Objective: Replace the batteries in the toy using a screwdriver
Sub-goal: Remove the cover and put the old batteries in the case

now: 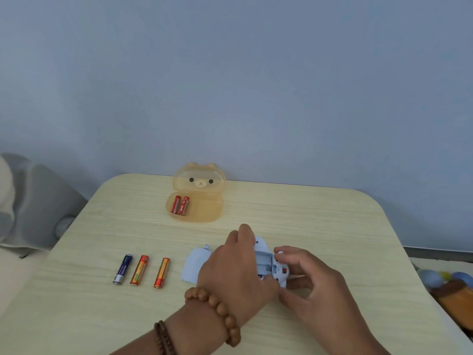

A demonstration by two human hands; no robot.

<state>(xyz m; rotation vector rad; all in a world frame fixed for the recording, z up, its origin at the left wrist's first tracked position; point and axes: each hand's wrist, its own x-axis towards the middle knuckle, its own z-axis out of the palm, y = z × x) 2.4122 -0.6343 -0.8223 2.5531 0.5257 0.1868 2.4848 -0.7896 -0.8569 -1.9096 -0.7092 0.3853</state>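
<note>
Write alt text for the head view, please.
Two hands hold a pale blue toy on a table, its battery bay open: the left hand curls over it, the right hand grips its right side. Its cover lies just left, three batteries further left, and an open bear case with two red batteries sits behind.

**Around the Table's Edges**

A pale wood-grain table stands against a blue-grey wall. Near its far edge sits a translucent orange bear-faced case with its lid raised (two black eyes, a small snout). Grey fabric lies off the left side, and blurred coloured objects lie off the right.
</note>
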